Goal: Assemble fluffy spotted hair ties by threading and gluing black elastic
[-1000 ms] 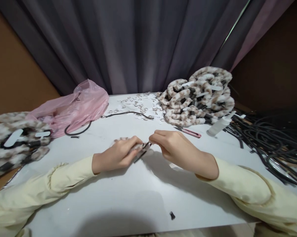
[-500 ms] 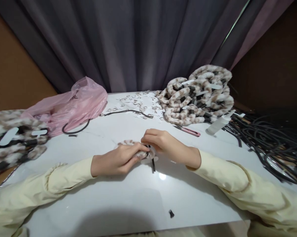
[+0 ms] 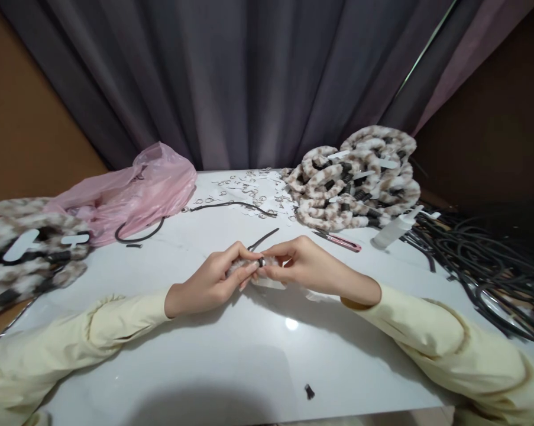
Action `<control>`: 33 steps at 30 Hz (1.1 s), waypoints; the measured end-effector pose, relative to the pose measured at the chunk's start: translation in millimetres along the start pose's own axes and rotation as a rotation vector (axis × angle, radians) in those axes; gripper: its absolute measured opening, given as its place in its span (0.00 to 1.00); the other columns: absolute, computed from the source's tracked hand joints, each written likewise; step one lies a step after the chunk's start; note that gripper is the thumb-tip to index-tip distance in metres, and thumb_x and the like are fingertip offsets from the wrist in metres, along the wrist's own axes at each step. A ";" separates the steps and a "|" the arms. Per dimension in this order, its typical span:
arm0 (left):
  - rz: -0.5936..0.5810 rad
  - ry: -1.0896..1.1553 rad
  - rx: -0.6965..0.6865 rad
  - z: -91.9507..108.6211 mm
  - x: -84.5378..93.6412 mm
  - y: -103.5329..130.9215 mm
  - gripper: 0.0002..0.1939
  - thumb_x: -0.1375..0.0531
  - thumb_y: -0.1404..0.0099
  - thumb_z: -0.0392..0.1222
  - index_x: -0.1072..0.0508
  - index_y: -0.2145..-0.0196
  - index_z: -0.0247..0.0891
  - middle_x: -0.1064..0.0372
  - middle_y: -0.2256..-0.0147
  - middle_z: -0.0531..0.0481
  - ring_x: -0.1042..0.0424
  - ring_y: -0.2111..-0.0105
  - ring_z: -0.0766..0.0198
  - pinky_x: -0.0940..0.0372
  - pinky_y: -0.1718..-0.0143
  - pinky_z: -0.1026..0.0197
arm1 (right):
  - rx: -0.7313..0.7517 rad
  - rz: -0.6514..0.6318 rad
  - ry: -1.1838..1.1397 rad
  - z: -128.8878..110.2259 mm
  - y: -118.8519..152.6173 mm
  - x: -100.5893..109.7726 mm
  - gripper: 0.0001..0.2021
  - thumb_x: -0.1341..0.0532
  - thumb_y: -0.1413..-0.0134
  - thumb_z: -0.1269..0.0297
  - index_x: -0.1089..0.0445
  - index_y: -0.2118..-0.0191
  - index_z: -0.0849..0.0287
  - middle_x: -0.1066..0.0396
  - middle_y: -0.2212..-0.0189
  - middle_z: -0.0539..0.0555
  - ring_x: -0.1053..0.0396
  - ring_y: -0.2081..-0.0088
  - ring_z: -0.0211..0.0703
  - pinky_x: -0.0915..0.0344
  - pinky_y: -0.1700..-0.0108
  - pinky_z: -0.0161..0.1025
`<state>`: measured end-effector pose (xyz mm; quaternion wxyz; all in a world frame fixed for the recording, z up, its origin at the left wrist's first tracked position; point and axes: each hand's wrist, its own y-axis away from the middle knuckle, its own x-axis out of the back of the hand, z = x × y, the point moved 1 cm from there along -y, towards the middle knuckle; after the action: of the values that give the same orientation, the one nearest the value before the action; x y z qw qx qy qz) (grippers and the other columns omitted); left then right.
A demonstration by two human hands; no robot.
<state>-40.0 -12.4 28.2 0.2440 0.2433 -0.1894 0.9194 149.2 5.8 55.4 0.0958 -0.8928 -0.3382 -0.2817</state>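
Note:
Between my hands at the middle of the table is a spotted plush strap, white and brown, with a dark band across it. My left hand is closed on its left part, thumb and fingers pinching close to the band. From the other side my right hand pinches the strap beside the band, and its fingers cover much of it. A black cord end sticks out behind, pointing away to the right. Under the strap a white tag shows in part.
Beyond lie a black cord and scattered small metal rings. Pink snips, a clear squeeze bottle, piled plush straps and black cords are at right. A pink bag and more plush straps are at left.
The strap has turned, so the black cord end that pointed toward me now points away. My right fingers have gone from reaching over the strap to pinching it beside the band.

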 end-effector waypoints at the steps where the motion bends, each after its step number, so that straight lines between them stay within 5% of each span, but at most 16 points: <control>1: 0.003 -0.013 -0.014 0.2 -0.3 0.1 0.07 0.51 0.33 0.40 0.37 0.61 0.36 0.37 0.77 0.55 0.40 0.80 0.71 0.46 0.79 0.68 | -0.018 0.009 -0.037 1.0 -0.3 -1.9 0.10 0.42 0.47 0.66 0.25 0.64 0.62 0.35 0.84 0.47 0.40 0.82 0.32 0.45 0.77 0.29; 5: 0.101 -0.113 -0.096 0.2 -6.2 -1.6 0.05 0.48 0.35 0.41 0.37 0.64 0.36 0.37 0.77 0.56 0.41 0.81 0.72 0.44 0.78 0.68 | -0.005 0.095 -0.068 2.3 0.9 -10.9 0.10 0.45 0.48 0.72 0.26 0.68 0.63 0.37 0.87 0.45 0.39 0.82 0.31 0.43 0.76 0.28; 12: 0.368 -0.431 -0.307 -9.1 -20.1 -4.7 0.02 0.48 0.34 0.37 0.39 0.66 0.38 0.29 0.72 0.51 0.30 0.75 0.68 0.36 0.73 0.67 | 0.118 0.246 0.012 3.3 0.6 -21.1 0.09 0.46 0.50 0.77 0.29 0.72 0.64 0.35 0.81 0.47 0.40 0.78 0.31 0.44 0.74 0.29; 17: 0.439 -0.541 -0.375 -12.8 -22.6 -8.1 0.05 0.49 0.34 0.37 0.40 0.69 0.38 0.33 0.76 0.53 0.32 0.78 0.68 0.37 0.74 0.66 | 0.190 0.315 0.107 4.7 -0.6 -22.0 0.09 0.47 0.48 0.76 0.30 0.68 0.64 0.33 0.76 0.50 0.39 0.75 0.33 0.44 0.72 0.31; 24: 0.332 -0.094 0.137 -1.0 -20.3 -23.8 0.08 0.48 0.35 0.41 0.40 0.72 0.38 0.35 0.76 0.54 0.36 0.78 0.70 0.42 0.77 0.67 | 0.240 0.404 0.245 20.2 -7.0 -22.2 0.11 0.47 0.46 0.76 0.33 0.58 0.64 0.31 0.71 0.53 0.36 0.72 0.36 0.39 0.69 0.33; 29: 0.192 0.559 0.560 -4.3 -16.1 -33.2 0.18 0.45 0.38 0.49 0.43 0.79 0.37 0.49 0.83 0.59 0.52 0.86 0.76 0.57 0.87 0.70 | 0.353 0.535 0.394 28.9 -8.9 -28.7 0.10 0.48 0.44 0.75 0.39 0.56 0.64 0.36 0.60 0.59 0.36 0.68 0.38 0.38 0.69 0.34; 33: 0.132 0.920 0.609 -13.5 -13.3 -35.5 0.16 0.39 0.41 0.45 0.40 0.79 0.34 0.48 0.79 0.57 0.53 0.85 0.79 0.56 0.87 0.73 | 0.348 0.544 0.809 27.6 -4.9 -37.0 0.10 0.51 0.41 0.74 0.33 0.66 0.63 0.34 0.70 0.57 0.38 0.70 0.41 0.43 0.69 0.37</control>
<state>-15.4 17.9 18.3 0.1623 -0.1358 0.1961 0.9575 135.4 -0.9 11.5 0.4359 -0.7388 -0.0718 -0.5089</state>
